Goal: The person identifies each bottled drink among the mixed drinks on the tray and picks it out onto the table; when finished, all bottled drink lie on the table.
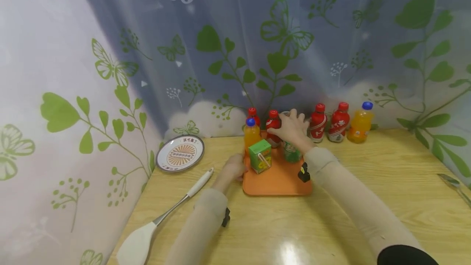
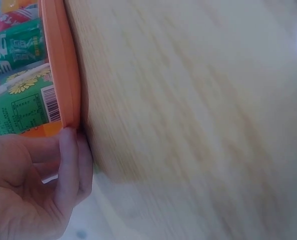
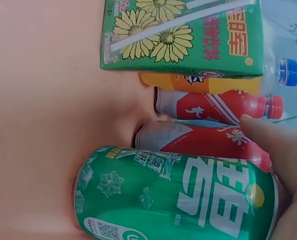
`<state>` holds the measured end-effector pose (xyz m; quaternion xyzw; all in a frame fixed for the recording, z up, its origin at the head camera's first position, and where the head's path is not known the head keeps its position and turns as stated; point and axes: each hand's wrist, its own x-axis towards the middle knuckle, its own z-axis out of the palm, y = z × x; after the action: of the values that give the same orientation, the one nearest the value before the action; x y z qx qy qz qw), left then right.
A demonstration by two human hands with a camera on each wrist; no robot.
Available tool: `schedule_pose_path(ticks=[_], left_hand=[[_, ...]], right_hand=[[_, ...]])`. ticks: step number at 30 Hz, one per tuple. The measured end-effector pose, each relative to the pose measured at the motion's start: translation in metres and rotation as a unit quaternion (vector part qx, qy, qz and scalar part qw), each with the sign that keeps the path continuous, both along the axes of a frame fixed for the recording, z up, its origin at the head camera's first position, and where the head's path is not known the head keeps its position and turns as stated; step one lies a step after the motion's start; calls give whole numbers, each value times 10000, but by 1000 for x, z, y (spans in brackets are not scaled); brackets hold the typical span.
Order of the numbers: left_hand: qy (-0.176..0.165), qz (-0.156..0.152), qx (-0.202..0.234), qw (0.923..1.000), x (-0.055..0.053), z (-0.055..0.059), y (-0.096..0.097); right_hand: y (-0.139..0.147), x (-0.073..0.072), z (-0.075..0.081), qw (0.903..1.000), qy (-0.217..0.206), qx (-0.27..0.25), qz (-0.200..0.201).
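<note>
An orange tray [image 1: 276, 184] lies on the table, and my left hand [image 1: 234, 167] pinches its rim [image 2: 62, 75] at the left side, thumb and fingers meeting there. My right hand [image 1: 294, 129] grips the top of a green soda can [image 3: 178, 195] upright over the tray's right half; whether its base touches the tray is unclear. A green drink carton [image 1: 260, 159] with a straw stands near the tray's left edge. Behind the carton are an orange drink bottle [image 1: 252, 140] with a blue cap and two red bottles [image 3: 203, 137], one partly hidden.
To the tray's right stand two more red bottles [image 1: 318, 124] and another orange drink bottle [image 1: 361, 124]. A patterned plate [image 1: 180, 153] and a white-headed spatula [image 1: 137, 242] lie at the left. A metal spoon [image 1: 450, 181] sits at the far right. A printed curtain [image 1: 228, 11] hangs behind.
</note>
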<state>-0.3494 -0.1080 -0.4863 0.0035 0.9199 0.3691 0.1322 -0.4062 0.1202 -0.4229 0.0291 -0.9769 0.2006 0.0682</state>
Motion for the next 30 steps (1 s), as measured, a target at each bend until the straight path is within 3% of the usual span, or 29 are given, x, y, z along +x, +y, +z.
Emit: schedule_pose_path(ticks=[8, 19, 30], left_hand=[[-9, 32, -71, 10000, 0, 5, 0], [-5, 38, 9, 10000, -2, 0, 0], [-96, 112, -13, 9999, 1, 0, -1]], right_hand=[[-1, -5, 4, 9999, -49, 112, -58], [1, -5, -3, 9984, 517, 216, 41], [1, 5, 11, 9928, 1179, -158, 139]])
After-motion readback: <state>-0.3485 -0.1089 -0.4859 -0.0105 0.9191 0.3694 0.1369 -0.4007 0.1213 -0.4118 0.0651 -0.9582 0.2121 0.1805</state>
